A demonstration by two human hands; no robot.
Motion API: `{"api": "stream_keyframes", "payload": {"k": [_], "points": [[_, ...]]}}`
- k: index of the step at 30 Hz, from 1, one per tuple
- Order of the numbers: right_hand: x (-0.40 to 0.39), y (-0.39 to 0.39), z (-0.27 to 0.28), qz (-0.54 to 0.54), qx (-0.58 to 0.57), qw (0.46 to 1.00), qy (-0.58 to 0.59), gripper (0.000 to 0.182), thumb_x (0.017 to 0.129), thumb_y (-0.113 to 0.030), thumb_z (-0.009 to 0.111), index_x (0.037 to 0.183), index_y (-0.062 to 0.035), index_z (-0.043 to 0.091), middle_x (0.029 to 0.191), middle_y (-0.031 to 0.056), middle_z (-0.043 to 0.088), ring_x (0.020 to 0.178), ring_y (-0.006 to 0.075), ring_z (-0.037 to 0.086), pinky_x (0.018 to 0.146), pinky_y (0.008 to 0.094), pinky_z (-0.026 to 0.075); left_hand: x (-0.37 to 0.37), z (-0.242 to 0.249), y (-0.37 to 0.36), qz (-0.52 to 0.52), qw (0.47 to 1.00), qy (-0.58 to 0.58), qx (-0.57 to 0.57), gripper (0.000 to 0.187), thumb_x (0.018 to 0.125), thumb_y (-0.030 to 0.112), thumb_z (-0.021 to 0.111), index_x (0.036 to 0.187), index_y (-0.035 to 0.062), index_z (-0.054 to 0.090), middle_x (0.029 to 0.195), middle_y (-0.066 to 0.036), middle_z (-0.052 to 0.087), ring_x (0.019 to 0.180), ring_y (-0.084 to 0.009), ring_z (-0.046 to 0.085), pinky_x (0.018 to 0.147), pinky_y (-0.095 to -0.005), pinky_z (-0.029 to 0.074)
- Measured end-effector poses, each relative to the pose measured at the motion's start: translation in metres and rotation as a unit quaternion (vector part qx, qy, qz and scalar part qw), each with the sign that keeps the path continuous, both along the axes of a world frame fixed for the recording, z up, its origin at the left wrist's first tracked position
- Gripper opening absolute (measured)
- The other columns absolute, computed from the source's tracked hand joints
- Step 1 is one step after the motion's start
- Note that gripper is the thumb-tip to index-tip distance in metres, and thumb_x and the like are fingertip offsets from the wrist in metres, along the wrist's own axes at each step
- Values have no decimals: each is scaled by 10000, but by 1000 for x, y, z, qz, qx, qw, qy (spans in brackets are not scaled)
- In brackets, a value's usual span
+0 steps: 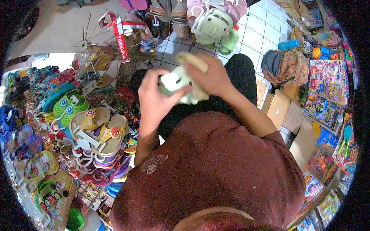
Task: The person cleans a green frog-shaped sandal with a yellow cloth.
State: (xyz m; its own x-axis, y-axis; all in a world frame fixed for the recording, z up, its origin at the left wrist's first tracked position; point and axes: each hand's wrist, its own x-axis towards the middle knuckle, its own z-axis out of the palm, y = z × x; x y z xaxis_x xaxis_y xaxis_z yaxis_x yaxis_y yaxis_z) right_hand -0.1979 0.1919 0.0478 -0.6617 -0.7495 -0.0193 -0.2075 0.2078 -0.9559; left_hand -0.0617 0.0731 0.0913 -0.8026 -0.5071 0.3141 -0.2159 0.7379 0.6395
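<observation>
Over my lap, my left hand (pixel 153 94) grips a pale mint-green clog (pixel 174 79) with dark holes or eye-like spots in it. My right hand (pixel 212 75) is closed around a beige, soft-looking piece (pixel 188 59), perhaps a cloth, which presses against the clog's right side. Its exact kind is hard to make out, and its lower part hangs below my fingers. Part of the clog is hidden behind both hands. Beyond them, a bunch of green and pink clogs (pixel 212 25) with face designs hangs at the top of the view.
Racks of sandals (pixel 115 133) and green clogs (pixel 71 107) on white hangers crowd my left. A red Indonesia strap (pixel 120 42) dangles near a bare wire spoke stand (pixel 84 45). Rightward are a patterned bag (pixel 285 67), cardboard boxes (pixel 278 107) and packaged toys (pixel 327 82). Tiled floor (pixel 250 29) lies ahead.
</observation>
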Motion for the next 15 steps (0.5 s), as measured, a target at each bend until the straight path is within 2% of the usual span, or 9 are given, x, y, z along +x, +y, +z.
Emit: {"api": "stream_keyframes", "payload": {"k": [1,2,4,5,7,10,11,13,15], "points": [[-5,-1,-5,-47,-26,998,-12,356,819,-384,635,964,-60,659,810,149,667,747,325,655,700,409,510,-2,-2,-6,-19,991,79,-103,384,642,213,822,863,29,566,889,-136,600,757,-317,579,683,-377,473],[-12,2,-8,-82,7,995,-63,365,846,-358,629,1005,-30,653,829,155,670,746,258,656,699,371,509,2,-1,-6,-1,990,88,-114,312,696,150,784,885,29,569,886,-139,608,793,-287,598,734,-356,474],[-22,2,-3,-125,-27,990,-59,377,859,-337,629,1053,-14,641,859,151,670,758,216,644,711,346,506,16,-6,-6,-17,995,78,57,266,786,118,721,973,4,569,928,-117,628,871,-223,598,801,-339,461],[-24,1,-6,-133,-46,988,-59,370,862,-326,627,1053,-10,641,874,151,671,767,218,644,715,347,506,14,-7,-4,-25,975,82,207,261,815,124,695,1002,-4,565,941,-105,630,885,-203,594,811,-330,458],[-26,-2,-10,-150,-82,983,-61,355,867,-304,625,1053,-2,641,904,150,672,783,221,643,724,348,506,8,-10,3,-40,867,86,490,260,872,136,645,1060,-21,558,967,-82,633,913,-162,584,830,-313,453],[-16,-4,4,-121,-98,976,-151,368,864,-292,632,1097,-8,620,934,143,664,814,231,641,743,346,505,5,-23,3,-94,830,109,539,283,922,177,591,1115,-25,544,994,-61,626,885,-128,577,809,-260,445],[-11,-5,4,-121,-97,976,-154,390,859,-303,637,1116,-12,607,944,142,660,824,231,639,748,346,504,5,-22,0,-100,852,70,509,284,930,214,588,1096,-14,551,985,-59,627,871,-99,570,790,-214,428],[-1,-7,2,-119,-95,975,-161,437,849,-324,647,1155,-18,583,964,140,653,842,231,637,759,346,503,0,-27,-1,-47,878,43,475,271,940,213,572,1086,-13,543,991,-54,631,863,-81,560,778,-205,423],[0,-5,9,-79,-75,992,-58,485,835,-355,659,1176,-24,564,971,137,648,848,228,635,762,346,503,-6,-13,4,-30,875,57,480,229,945,176,563,1064,-15,520,1004,-54,644,878,-75,570,780,-222,441]]}}
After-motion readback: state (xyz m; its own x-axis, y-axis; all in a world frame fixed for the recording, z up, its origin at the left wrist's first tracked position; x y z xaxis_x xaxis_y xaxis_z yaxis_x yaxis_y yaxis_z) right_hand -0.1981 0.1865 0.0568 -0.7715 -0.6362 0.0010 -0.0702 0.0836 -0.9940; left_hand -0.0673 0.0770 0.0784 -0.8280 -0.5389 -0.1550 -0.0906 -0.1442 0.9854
